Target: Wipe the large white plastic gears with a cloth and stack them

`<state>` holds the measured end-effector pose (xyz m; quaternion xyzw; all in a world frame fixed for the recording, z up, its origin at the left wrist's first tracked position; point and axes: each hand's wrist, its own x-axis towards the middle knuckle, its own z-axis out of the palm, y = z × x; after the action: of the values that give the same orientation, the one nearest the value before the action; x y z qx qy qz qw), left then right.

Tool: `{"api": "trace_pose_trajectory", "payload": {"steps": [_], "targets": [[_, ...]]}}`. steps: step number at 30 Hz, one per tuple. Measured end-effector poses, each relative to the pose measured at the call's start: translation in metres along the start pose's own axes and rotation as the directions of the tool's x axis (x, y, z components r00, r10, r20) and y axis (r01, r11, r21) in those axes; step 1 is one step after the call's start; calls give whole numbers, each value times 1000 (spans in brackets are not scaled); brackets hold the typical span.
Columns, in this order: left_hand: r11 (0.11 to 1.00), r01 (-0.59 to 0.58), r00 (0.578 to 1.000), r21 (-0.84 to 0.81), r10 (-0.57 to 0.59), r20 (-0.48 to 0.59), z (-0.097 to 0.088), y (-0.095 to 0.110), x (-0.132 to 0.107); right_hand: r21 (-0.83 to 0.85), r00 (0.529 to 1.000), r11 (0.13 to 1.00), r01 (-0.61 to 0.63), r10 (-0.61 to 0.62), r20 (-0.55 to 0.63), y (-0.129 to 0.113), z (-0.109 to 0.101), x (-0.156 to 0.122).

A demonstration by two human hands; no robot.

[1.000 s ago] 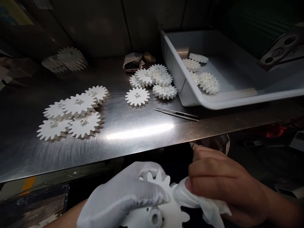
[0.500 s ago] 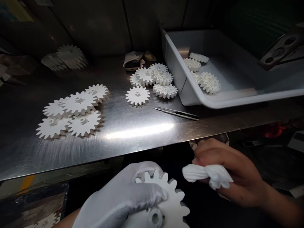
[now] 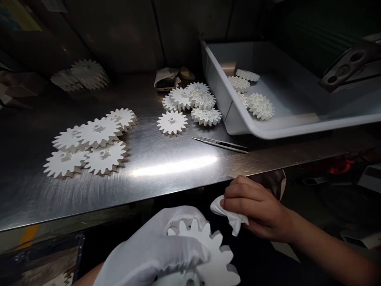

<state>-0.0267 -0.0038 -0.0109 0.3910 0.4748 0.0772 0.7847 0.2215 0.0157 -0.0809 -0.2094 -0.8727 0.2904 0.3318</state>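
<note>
Head view, landmark: pale plastic bin (image 3: 264, 133) on the metal worktop (image 3: 154, 188).
Gloved left hand (image 3: 156, 250): grip grasping a white spur gear (image 3: 216, 258), the thumb laid across its face beside the raised hub; in front of the bin, on the near side of the worktop's edge.
Bare right hand (image 3: 257, 206): grip grasping a wadded white cloth (image 3: 232, 218); also in front of the bin, the cloth near the gear's teeth but apart from them.
Gears inside (image 3: 260, 106): clustered toward the bin's left wall.
Gear pile (image 3: 206, 116): just left of the bin, several overlapping.
Gear stacks (image 3: 104, 158): well left of the bin.
Utility knife (image 3: 222, 145): lying near the bin's front left corner; any marking too small to read.
Paper slip (image 3: 55, 5): far left of the bin and behind it, print too dim to read.
Yellow sheet (image 3: 22, 18): left of the slip, farther from the bin; blurred.
</note>
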Motion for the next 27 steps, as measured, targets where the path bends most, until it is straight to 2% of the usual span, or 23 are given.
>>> {"api": "trace_pose_trajectory", "payload": {"steps": [3, 5, 7, 11, 14, 17, 20, 23, 25, 27], "targets": [[1000, -7, 999, -10, 7, 32, 0, -3, -1, 165, 986, 981, -100, 121, -119, -3, -4, -1], [1000, 14, 1000, -4, -14, 24, 1, -5, 0, 290, 966, 943, -161, 211, -150, -11, -7, 1], [999, 33, 999, 30, -33, 14, 1, -5, 1, 382, 961, 905, -188, 250, -121, -18, -9, 5], [999, 45, 998, 27, -46, 33, 1, -4, 1, 484, 976, 863, -144, 206, -77, -21, -1, 13], [996, 60, 998, 63, -59, -20, 2, -2, 1, 452, 976, 876, -167, 212, -48, -16, 7, 15], [992, 20, 999, 126, -14, -50, 4, -1, 2, 410, 959, 872, -266, 284, 18, -13, 8, 13], [997, 18, 1000, 80, -16, -23, 6, -3, 3, 500, 901, 784, -367, 433, -17, -15, 1, 8], [997, 61, 998, 37, -60, -15, 7, -3, 3, 597, 858, 675, -434, 511, 46, -19, -9, 7], [990, 126, 992, 58, -124, -34, 8, 1, 2, 623, 865, 643, -446, 490, 113, -21, -13, 10], [976, 188, 981, 113, -181, -69, 9, 8, 2, 636, 891, 650, -417, 432, 143, -23, -15, 16]]}}
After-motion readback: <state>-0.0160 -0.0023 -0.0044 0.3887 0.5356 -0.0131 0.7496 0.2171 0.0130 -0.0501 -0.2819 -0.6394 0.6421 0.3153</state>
